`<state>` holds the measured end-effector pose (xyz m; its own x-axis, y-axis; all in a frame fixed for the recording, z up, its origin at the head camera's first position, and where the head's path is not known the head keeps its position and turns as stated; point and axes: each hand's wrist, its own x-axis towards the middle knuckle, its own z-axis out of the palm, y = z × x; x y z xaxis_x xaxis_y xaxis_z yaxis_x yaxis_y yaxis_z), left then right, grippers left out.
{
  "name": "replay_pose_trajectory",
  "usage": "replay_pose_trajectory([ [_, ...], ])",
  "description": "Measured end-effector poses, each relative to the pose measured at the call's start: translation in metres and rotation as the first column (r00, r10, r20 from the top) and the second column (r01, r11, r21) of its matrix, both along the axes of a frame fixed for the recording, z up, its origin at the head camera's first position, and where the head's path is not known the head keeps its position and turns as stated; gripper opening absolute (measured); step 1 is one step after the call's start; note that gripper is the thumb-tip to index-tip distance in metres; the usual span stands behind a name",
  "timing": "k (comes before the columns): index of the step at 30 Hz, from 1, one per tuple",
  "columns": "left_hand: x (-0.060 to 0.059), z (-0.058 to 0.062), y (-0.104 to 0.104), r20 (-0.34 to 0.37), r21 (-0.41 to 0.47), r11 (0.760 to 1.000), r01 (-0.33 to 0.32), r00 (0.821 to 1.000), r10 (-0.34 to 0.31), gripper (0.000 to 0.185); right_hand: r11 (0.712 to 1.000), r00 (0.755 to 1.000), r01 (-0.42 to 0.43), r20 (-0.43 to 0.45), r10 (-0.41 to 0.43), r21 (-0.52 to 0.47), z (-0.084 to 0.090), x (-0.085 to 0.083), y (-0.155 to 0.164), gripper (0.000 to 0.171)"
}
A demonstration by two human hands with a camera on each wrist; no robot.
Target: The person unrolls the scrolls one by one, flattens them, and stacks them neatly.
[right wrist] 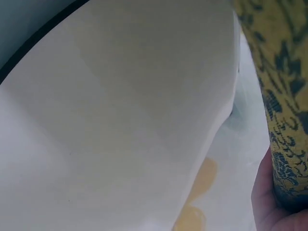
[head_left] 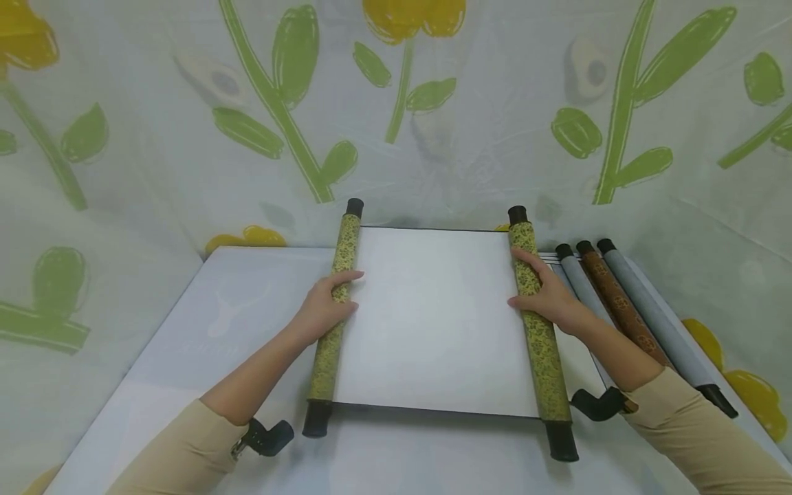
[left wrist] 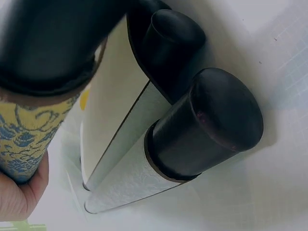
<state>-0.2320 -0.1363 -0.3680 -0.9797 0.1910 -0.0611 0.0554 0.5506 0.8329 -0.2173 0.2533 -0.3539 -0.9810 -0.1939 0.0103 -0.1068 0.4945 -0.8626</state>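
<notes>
A scroll lies partly unrolled on the white table (head_left: 235, 323), with its blank white sheet (head_left: 433, 316) stretched between two yellow-green brocade rollers that have dark end caps. My left hand (head_left: 324, 306) lies over the left roller (head_left: 328, 357) near its middle, fingers curled across the top and thumb on the sheet side. My right hand (head_left: 547, 295) wraps the right roller (head_left: 547, 364) in the same way. In the left wrist view my palm (left wrist: 19, 197) cups the patterned roller (left wrist: 24, 139) below its dark cap (left wrist: 48, 43). The right wrist view shows my palm (right wrist: 269, 202) against the roller (right wrist: 284, 96) beside the sheet (right wrist: 120, 120).
Three rolled scrolls lie side by side just right of my right arm: a grey one (head_left: 581, 282), a brown one (head_left: 619, 309) and another grey one (head_left: 656, 309). A flower-printed cloth (head_left: 433, 103) walls in the table at the back and both sides.
</notes>
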Motion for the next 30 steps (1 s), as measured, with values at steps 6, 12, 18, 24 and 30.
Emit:
replay_pose_trajectory([
  [6, -0.0006, -0.0014, -0.0022, -0.014, -0.007, 1.0, 0.009, 1.0, -0.009, 0.054, 0.999, 0.999, -0.035, 0.017, 0.035, -0.001, 0.0053, 0.0012, 0.0022, 0.085],
  [12, 0.0003, -0.0033, -0.0038, -0.028, -0.008, 1.0, 0.013, 1.0, -0.013, 0.05, 0.999, 0.999, -0.028, 0.035, 0.027, 0.045, 0.0092, 0.0023, 0.0028, 0.083],
  [18, 0.0019, -0.0028, -0.0042, -0.041, -0.015, 1.0, 0.006, 0.999, -0.006, 0.051, 0.995, 1.0, 0.026, 0.014, -0.027, 0.093, 0.0107, 0.0041, 0.0046, 0.083],
  [24, 0.0016, -0.0049, -0.0051, -0.014, -0.021, 1.0, 0.002, 1.0, -0.002, 0.052, 0.995, 0.999, 0.029, 0.015, -0.03, 0.092, 0.0092, 0.0028, 0.0061, 0.083],
  [30, -0.0023, -0.0032, -0.0065, 0.0, -0.03, 1.0, -0.008, 1.0, 0.008, 0.057, 0.998, 0.999, 0.039, -0.001, -0.039, 0.053, 0.0065, 0.0016, 0.0093, 0.08],
])
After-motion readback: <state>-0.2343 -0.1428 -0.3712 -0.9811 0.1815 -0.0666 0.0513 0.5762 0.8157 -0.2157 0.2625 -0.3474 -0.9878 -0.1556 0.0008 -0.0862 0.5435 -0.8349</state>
